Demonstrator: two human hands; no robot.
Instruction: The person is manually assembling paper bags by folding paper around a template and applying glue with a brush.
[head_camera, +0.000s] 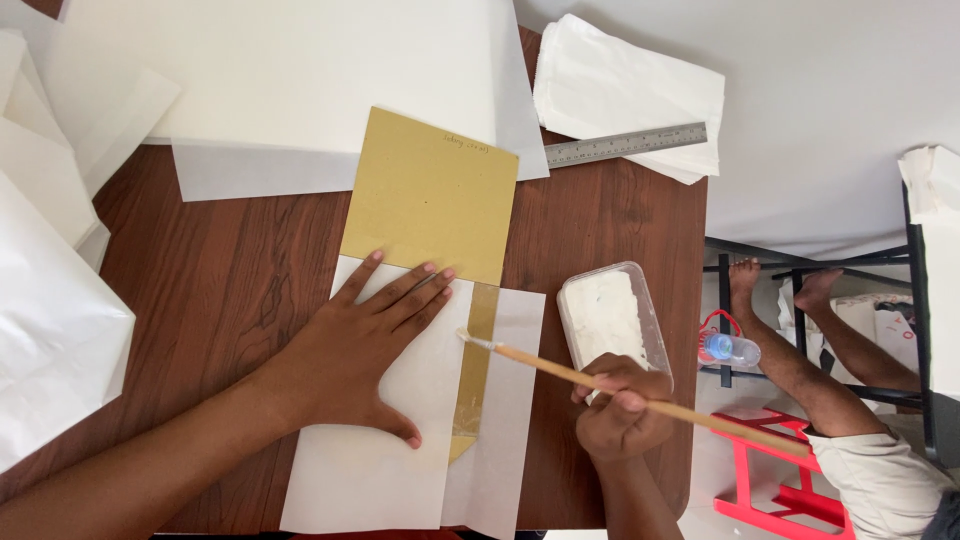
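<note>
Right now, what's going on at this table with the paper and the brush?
A person is working at a wooden table. The left hand presses flat on a sheet of white paper folded over a tan cardboard template. The right hand holds a wooden-handled brush, its bristles touching the paper's edge beside the exposed strip of cardboard. A plastic tub of white paste sits by that hand, and a metal ruler lies further back.
</note>
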